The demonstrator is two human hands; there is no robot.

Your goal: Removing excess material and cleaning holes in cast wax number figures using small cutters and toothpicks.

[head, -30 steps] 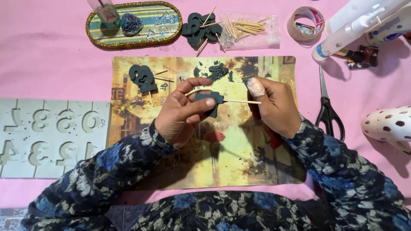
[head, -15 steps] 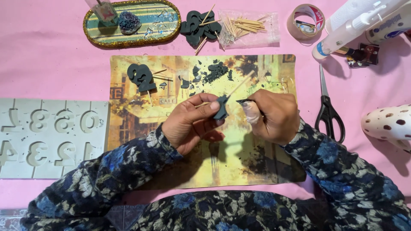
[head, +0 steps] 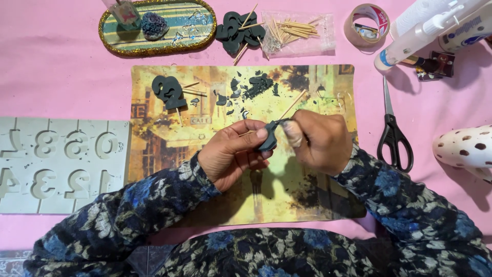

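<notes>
Left hand (head: pixel 233 154) pinching a dark clay shape (head: pixel 269 137), right hand (head: pixel 320 141) gripping a thin wooden stick (head: pixel 292 105) against it, above a picture placemat (head: pixel 318 82).

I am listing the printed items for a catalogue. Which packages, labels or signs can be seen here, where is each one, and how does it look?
Clear plastic bag: top centre, flat, holding thin wooden sticks.
White glue bottle: top right, lying tilted, with a blue printed label.
Tape roll: top, left of the bottle, round, tan, with a red and white inner label.
Placemat: under both hands, yellow-brown street picture with small painted shop signs.
</notes>
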